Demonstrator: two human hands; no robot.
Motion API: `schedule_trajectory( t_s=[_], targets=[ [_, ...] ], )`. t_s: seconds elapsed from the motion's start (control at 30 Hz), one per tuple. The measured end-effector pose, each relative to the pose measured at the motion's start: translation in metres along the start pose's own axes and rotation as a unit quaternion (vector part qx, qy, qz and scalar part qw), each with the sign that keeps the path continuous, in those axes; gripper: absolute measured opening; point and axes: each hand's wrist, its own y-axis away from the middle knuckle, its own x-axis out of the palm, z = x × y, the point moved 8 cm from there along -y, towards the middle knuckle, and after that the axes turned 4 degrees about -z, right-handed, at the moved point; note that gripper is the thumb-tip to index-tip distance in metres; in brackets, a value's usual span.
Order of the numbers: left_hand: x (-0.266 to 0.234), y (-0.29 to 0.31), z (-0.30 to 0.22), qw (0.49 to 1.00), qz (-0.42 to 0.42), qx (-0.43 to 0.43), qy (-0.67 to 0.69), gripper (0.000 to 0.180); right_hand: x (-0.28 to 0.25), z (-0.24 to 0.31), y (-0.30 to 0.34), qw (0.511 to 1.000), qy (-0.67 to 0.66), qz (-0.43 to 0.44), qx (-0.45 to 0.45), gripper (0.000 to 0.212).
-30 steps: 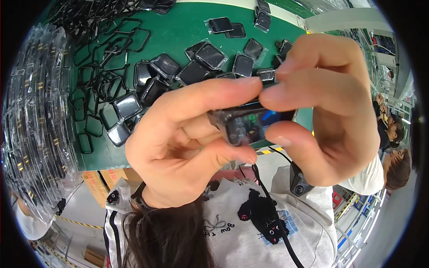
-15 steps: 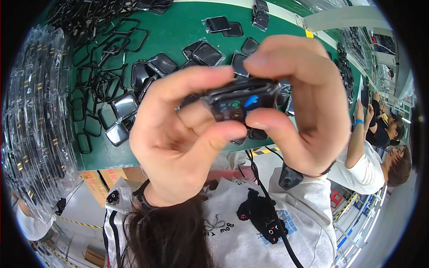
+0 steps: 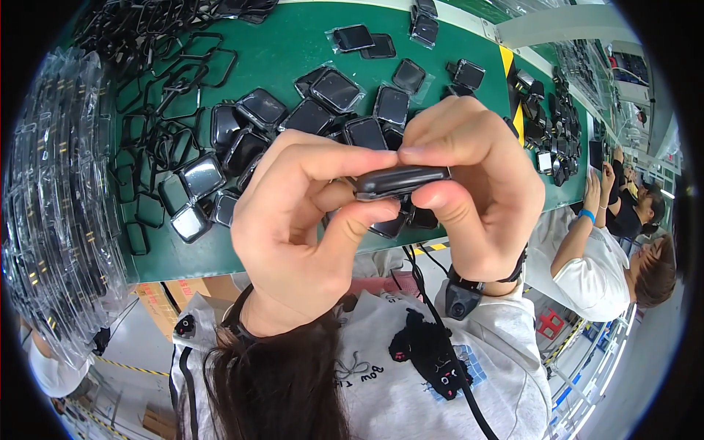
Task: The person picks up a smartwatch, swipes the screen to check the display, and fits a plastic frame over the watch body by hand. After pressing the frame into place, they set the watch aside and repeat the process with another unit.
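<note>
Both of my hands pinch one small dark rectangular device (image 3: 401, 180), seen edge-on, close under the camera. My left hand (image 3: 301, 227) grips its left end between thumb and forefinger. My right hand (image 3: 477, 198) grips its right end the same way. Behind the hands, several similar dark square devices (image 3: 334, 92) in clear wrap lie on the green table (image 3: 293, 44).
Black rectangular frames (image 3: 154, 139) are piled at the table's left. A stack of clear plastic trays (image 3: 51, 220) stands at the far left. More parts (image 3: 546, 125) lie along the table to the right, where other people (image 3: 616, 249) sit.
I have turned the device from face-up, with its inside and coloured spots showing, to edge-on, and both hands have shifted slightly with it.
</note>
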Motion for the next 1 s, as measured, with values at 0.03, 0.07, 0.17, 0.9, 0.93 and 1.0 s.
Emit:
schedule_trajectory(
  t_s=[0.03,0.07,0.17,0.9,0.93,1.0],
  targets=[
    [0.000,0.000,-0.003,0.999,0.020,0.034,-0.016,0.026,0.000,0.001,0.002,1.000,0.007,-0.002,-0.021,0.026],
    [0.001,0.000,-0.006,0.996,0.039,0.068,-0.033,0.026,0.001,0.003,0.004,0.999,0.013,-0.004,-0.042,0.025],
    [0.001,0.002,-0.007,0.989,0.066,0.123,-0.041,0.029,0.005,0.006,0.011,0.996,0.004,-0.016,-0.084,0.025],
    [0.027,0.017,-0.042,0.894,0.094,0.300,-0.321,0.042,0.007,0.008,0.024,0.994,0.086,-0.051,-0.037,0.025],
    [0.027,0.017,-0.041,0.894,0.095,0.299,-0.321,0.042,0.007,0.008,0.025,0.994,0.099,-0.031,-0.041,0.027],
    [0.029,0.019,-0.038,0.881,0.097,0.329,-0.326,0.041,0.009,0.008,0.027,0.991,0.125,0.007,-0.049,0.032]
  ],
)
